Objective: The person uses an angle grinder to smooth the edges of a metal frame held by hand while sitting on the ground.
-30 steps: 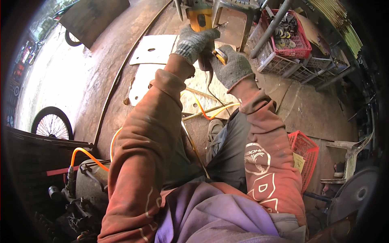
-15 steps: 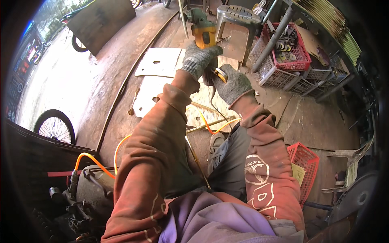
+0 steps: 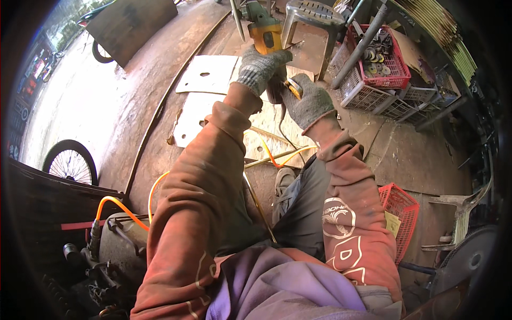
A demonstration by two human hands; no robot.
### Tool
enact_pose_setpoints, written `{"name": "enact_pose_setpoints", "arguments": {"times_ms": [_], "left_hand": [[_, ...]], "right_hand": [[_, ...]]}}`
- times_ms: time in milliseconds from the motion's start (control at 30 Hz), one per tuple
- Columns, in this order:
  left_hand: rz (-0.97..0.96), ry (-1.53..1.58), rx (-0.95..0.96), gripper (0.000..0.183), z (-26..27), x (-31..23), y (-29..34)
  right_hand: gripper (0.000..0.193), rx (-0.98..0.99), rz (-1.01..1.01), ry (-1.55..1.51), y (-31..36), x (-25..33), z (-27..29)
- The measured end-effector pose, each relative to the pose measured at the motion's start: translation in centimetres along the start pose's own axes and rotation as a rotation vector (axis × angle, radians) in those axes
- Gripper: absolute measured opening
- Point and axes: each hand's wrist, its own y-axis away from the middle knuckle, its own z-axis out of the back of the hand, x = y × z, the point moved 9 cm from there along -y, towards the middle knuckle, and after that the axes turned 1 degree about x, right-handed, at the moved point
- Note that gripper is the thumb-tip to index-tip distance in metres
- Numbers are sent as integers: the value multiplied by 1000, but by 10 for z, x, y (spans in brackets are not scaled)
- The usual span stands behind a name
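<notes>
In both gloved hands, an angle grinder (image 3: 266,38) with a yellow body and grey-green head is held out in front of me, its head pointing away. My left hand (image 3: 259,68), in a grey knit glove, is closed around the grinder's body. At the dark rear end, my right hand (image 3: 313,101) has its fingers curled around a small yellow thing (image 3: 294,89) whose kind I cannot make out. A dark cord (image 3: 282,128) hangs below the grinder's rear. Under the hands lie pale boards with holes (image 3: 208,73).
A metal stool (image 3: 314,13) stands beyond the grinder. To its right, a red basket of discs (image 3: 380,69) rests on grey crates (image 3: 368,101). An orange hose (image 3: 114,201) runs from a tank at left. Another red basket (image 3: 404,210) sits right of my arm.
The boards, wheel and other surroundings sit slightly higher in the picture. Both hands keep hold, with the grinder shifted slightly up in view.
</notes>
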Motion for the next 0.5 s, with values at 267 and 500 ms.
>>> {"name": "enact_pose_setpoints", "arguments": {"times_ms": [267,500], "left_hand": [[-48,21,-29,32,2,-1,0],[-20,11,-42,33,4,4,-3]], "right_hand": [[27,23,-24,-1,0,-1,-3],[29,-8,21,68,0,5,-3]]}}
